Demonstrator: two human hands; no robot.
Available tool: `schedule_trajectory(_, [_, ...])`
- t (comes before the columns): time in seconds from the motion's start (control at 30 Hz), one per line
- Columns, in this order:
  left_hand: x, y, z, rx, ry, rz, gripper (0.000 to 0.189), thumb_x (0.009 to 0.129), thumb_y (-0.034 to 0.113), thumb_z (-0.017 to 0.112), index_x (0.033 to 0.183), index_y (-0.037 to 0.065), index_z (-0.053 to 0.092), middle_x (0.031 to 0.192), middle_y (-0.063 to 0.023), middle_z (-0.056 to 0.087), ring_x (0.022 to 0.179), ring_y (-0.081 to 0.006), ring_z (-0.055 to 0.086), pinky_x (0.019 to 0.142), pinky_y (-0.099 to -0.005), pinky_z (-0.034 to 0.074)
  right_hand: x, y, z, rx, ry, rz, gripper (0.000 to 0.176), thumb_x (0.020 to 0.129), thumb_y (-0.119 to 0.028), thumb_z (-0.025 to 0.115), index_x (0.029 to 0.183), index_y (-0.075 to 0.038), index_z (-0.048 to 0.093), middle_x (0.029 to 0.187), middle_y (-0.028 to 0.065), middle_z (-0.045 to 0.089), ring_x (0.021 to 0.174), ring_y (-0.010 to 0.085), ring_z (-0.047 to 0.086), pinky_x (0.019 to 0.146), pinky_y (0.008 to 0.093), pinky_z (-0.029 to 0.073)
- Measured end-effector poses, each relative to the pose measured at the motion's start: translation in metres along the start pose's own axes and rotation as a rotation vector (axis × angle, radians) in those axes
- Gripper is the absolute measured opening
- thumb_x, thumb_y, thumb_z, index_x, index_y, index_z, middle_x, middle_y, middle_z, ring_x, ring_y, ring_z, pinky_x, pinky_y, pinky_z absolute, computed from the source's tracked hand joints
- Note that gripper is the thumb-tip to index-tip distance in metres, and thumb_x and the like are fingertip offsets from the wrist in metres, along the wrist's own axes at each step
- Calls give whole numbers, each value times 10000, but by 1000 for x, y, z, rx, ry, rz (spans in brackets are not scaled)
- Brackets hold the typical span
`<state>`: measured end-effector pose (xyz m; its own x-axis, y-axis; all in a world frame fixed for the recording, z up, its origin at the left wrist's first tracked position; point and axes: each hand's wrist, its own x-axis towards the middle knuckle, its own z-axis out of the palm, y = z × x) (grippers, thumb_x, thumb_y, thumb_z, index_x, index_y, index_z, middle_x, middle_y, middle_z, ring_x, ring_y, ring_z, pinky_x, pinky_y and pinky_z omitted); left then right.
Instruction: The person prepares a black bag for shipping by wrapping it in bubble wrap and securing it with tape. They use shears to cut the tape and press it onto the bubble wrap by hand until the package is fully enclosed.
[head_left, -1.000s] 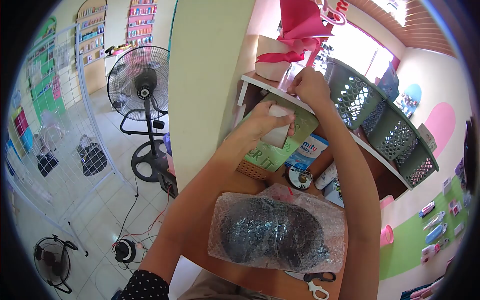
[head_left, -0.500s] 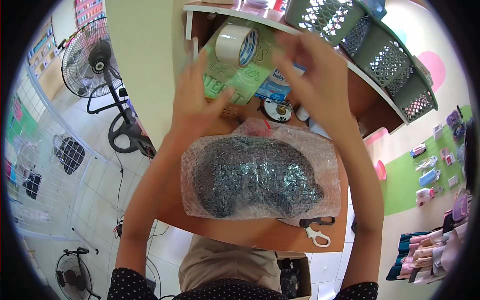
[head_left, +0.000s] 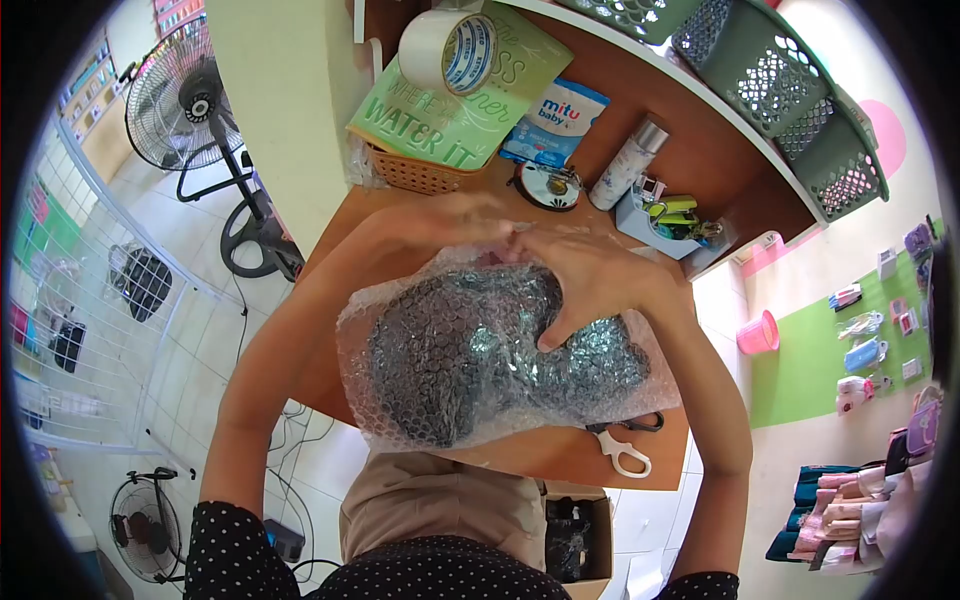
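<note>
A dark object wrapped in bubble wrap (head_left: 450, 350) lies on the wooden table in front of me; the wrap hides what it is. My left hand (head_left: 455, 220) is at the far edge of this package, its fingers blurred and partly overlapped near the other hand. Over the upper right of the package rests my right hand (head_left: 590, 275), palm down, thumb spread away from the fingers. The fingertips of both hands meet at the top edge of the wrap. Scissors (head_left: 625, 450) with black and white handles lie at the package's lower right.
A tape roll (head_left: 445, 52) sits on a green book (head_left: 440, 125) over a woven basket (head_left: 420, 172). Behind the package stand a blue mitu baby pack (head_left: 555, 125), a round tin (head_left: 548, 187), a spray bottle (head_left: 630, 162) and an organizer box (head_left: 650, 225). Green baskets (head_left: 750, 75) line the shelf.
Both hands have come down from in front of the tape roll and book to the package's far edge. The package has tilted slightly and shifted left, its wrap now pressed under the right hand.
</note>
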<state>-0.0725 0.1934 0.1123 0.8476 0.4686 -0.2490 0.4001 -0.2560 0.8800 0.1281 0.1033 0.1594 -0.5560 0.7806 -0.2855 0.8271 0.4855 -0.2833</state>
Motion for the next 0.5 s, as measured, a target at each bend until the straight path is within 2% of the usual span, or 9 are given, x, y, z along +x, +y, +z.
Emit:
schedule_trajectory(0.07, [51, -62, -7, 664, 417, 416, 632, 821, 328, 662, 1348, 62, 437, 1263, -176, 542, 1177, -316, 508, 1008, -377, 378, 5, 2, 8, 25, -12, -46, 938, 455, -347, 844, 1256, -32, 470, 1226, 166, 520, 1164, 327, 482, 991, 405, 372])
schedule_trajectory(0.17, [81, -68, 9, 737, 361, 369, 566, 822, 300, 647, 1315, 78, 480, 1261, -181, 540, 1212, -315, 471, 1012, -411, 357, 19, 2, 7, -34, -100, -76, 969, 440, -335, 843, 1278, -49, 450, 1224, 161, 519, 1182, 326, 459, 981, 415, 374])
schedule_trajectory(0.23, [98, -74, 13, 406, 138, 268, 504, 812, 251, 644, 1267, 74, 516, 1211, -204, 553, 1202, -316, 470, 997, -423, 367, 17, -1, 4, -114, -167, -60, 986, 437, -328, 844, 1294, -59, 437, 1225, 160, 518, 1197, 324, 444, 982, 417, 371])
schedule_trajectory(0.27, [91, -60, 16, 411, 137, 270, 504, 812, 251, 644, 1267, 74, 516, 1211, -204, 553, 1202, -316, 470, 997, -423, 367, 10, -7, 4, -149, -132, -28, 990, 425, -315, 845, 1290, -61, 436, 1222, 151, 520, 1199, 320, 440, 990, 432, 362])
schedule_trajectory(0.33, [73, -39, 23, 669, 411, 261, 382, 826, 202, 595, 1183, 74, 547, 1115, -196, 567, 1053, -375, 529, 911, -464, 422, -8, -23, 5, -184, -100, 0, 994, 414, -302, 846, 1287, -63, 436, 1219, 142, 522, 1201, 315, 436, 998, 446, 354])
schedule_trajectory(0.37, [75, -35, 23, 666, 415, 258, 382, 826, 202, 595, 1183, 74, 547, 1115, -196, 567, 1053, -375, 529, 911, -464, 422, -24, -32, 6, -182, 22, 26, 965, 407, -293, 845, 1262, -70, 457, 1220, 130, 525, 1198, 314, 444, 1006, 467, 340])
schedule_trajectory(0.4, [78, -32, 22, 648, 556, 300, 356, 824, 169, 581, 1166, 78, 550, 1088, -190, 575, 1012, -380, 547, 869, -471, 441, -40, -42, 7, -180, 143, 50, 937, 400, -284, 843, 1238, -78, 478, 1221, 118, 527, 1194, 313, 452, 1015, 487, 326])
schedule_trajectory(0.43, [80, -29, 21, 628, 695, 340, 332, 822, 136, 567, 1149, 83, 552, 1062, -185, 582, 972, -384, 564, 826, -477, 459, -56, -53, 9, -183, 138, 45, 937, 400, -284, 843, 1238, -78, 478, 1221, 118, 527, 1194, 313, 452, 1015, 487, 326])
schedule_trajectory(0.5, [83, -20, 19, 595, 784, 379, 329, 818, 105, 574, 1146, 88, 556, 1044, -181, 591, 945, -388, 570, 824, -473, 456, -87, -75, 17, -252, 416, 81, 690, 545, -300, 786, 1130, -40, 529, 1267, 111, 505, 1195, 263, 466, 1041, 513, 282])
